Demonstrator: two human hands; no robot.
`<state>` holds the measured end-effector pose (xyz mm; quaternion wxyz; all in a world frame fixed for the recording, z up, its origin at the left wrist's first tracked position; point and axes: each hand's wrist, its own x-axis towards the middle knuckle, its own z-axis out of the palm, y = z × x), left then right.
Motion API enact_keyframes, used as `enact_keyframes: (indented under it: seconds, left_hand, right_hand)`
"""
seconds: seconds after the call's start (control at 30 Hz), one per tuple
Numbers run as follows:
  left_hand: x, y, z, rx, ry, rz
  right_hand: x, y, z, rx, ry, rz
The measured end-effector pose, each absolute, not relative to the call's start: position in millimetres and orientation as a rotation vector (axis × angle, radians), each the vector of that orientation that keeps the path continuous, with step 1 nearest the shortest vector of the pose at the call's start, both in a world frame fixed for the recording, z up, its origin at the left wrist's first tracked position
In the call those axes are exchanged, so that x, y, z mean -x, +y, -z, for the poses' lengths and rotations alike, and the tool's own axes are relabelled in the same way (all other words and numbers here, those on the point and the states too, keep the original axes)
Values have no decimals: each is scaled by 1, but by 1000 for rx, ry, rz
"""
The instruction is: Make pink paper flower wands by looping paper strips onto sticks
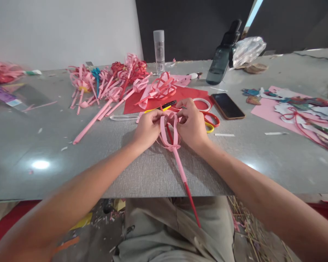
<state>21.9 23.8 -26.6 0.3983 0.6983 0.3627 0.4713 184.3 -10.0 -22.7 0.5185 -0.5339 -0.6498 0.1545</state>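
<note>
1. Grey speckled surface (71, 153), wide, running from the near edge to the far wall, littered with paper scraps.
2. Flat red paper sheet (188, 95) lying past the middle of the surface, just beyond both hands.
3. Pink paper sheet (265, 109) toward the right edge, covered with cut coloured paper pieces.
4. Heap of finished pink and red paper-loop flowers on sticks (106, 83) toward the far left part of the surface, well apart from the hands.
5. Dark green spray bottle (221, 58) standing upright near the far edge, right of centre.
6. Left hand (149, 127) clenched, fingertips pinching the left side of the pink loops, wrist resting on the surface near the middle.
7. Right hand (191, 123) clenched likewise, pinching the right side of the same loops.
8. Pink paper-loop flower on a pink and red stick (172, 140) held between both hands, loops upward, stick slanting past the near edge over the lap.
9. Black smartphone (227, 106) flat, just right of the red sheet.
10. Clear upright tube with a pale cap (159, 51) at the far edge, centre.
11. Red-and-yellow-handled scissors (211, 122) just beside the right hand.
12. White tape roll (203, 103) on the red sheet.
</note>
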Motion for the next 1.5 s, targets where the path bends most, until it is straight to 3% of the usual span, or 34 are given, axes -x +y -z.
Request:
enact_keyframes:
  seconds: [0.47, 1.5]
  left_hand:
    - [-26, 15, 21, -1734, 951, -1278]
    - [-25, 1, 12, -1743, 913, -1357]
  right_hand:
    - [-182, -11, 20, 1246, -1538, -214]
    - [-177, -17, 13, 1080, -1488, -324]
